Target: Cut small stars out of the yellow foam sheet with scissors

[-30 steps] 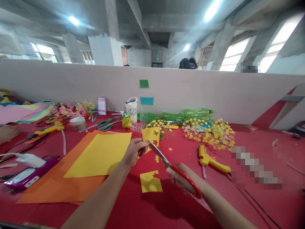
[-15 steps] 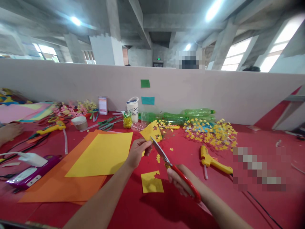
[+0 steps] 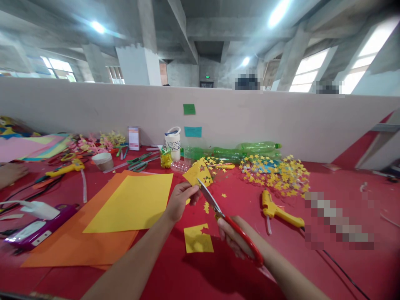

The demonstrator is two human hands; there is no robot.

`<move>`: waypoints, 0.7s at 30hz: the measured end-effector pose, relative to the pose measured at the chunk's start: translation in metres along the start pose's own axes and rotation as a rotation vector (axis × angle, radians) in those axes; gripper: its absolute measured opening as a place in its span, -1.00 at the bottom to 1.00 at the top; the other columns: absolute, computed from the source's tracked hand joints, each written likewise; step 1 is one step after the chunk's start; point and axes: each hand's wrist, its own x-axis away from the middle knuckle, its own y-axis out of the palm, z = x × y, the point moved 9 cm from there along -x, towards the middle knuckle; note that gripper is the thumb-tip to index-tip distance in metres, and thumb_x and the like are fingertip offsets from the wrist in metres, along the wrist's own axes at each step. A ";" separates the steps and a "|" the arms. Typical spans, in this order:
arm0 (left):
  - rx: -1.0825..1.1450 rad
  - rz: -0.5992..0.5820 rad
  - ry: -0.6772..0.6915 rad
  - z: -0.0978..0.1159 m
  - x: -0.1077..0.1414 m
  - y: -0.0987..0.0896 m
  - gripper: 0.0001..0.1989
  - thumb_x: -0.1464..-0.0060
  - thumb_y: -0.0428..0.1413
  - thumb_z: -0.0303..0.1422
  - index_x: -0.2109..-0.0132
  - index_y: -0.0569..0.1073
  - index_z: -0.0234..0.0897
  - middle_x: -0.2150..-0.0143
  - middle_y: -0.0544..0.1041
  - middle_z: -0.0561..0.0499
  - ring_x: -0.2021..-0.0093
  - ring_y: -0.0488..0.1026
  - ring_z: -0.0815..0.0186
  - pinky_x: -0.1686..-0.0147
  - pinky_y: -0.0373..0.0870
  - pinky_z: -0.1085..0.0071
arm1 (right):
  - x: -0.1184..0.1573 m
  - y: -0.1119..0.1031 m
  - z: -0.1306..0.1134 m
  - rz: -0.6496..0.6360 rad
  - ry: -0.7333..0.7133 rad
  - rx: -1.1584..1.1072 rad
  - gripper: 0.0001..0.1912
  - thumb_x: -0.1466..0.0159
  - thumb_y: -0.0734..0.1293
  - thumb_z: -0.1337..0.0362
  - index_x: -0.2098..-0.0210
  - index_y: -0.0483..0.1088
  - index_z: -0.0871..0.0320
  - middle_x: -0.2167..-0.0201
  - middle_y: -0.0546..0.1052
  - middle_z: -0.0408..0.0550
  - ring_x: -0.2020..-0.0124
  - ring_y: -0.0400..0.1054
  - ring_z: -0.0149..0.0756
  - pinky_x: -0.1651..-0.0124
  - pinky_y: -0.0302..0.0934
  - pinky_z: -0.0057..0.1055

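Note:
My left hand (image 3: 181,199) pinches the lower edge of a yellow sheet (image 3: 195,173) with star-shaped holes in it. My right hand (image 3: 236,237) is closed around the red handles of the scissors (image 3: 242,233). The scissor blades point up and left, and their tips meet the sheet beside my left fingertips. Below them on the red table (image 3: 175,266) lies a yellow square (image 3: 198,239) with a notch cut in its upper edge. Small yellow scraps (image 3: 206,207) and a loose star (image 3: 224,195) lie between the two pieces.
Yellow paper (image 3: 134,204) and orange paper (image 3: 53,250) lie left, near a purple power strip (image 3: 40,229). A yellow glue gun (image 3: 281,211) lies right, below a star cluster (image 3: 281,175). Green bottles (image 3: 231,154) line the partition (image 3: 140,104). Another person's hand (image 3: 12,173) shows at far left.
The whole view has shifted slightly. My hands, the scissors and the held sheet keep nearly the same positions relative to each other.

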 end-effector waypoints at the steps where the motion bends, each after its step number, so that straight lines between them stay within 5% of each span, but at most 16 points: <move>1: -0.001 0.001 -0.004 0.000 0.000 0.000 -0.75 0.01 0.05 -0.35 0.57 0.39 -0.38 0.69 0.32 0.09 0.67 0.22 0.49 0.66 0.09 0.52 | 0.000 0.000 0.000 0.005 0.007 0.002 -0.48 -0.13 0.10 -0.17 0.56 0.19 0.19 0.86 0.08 -0.33 0.86 -0.02 -0.58 0.78 -0.07 -0.62; 21: -0.023 -0.010 -0.006 0.001 0.001 0.001 -0.74 0.00 0.04 -0.33 0.56 0.39 -0.38 0.69 0.32 0.07 0.67 0.21 0.49 0.66 0.07 0.53 | -0.002 -0.001 0.001 0.016 0.017 0.015 -0.49 -0.14 0.10 -0.15 0.58 0.16 0.19 0.88 0.08 -0.32 0.87 -0.03 -0.58 0.80 -0.09 -0.62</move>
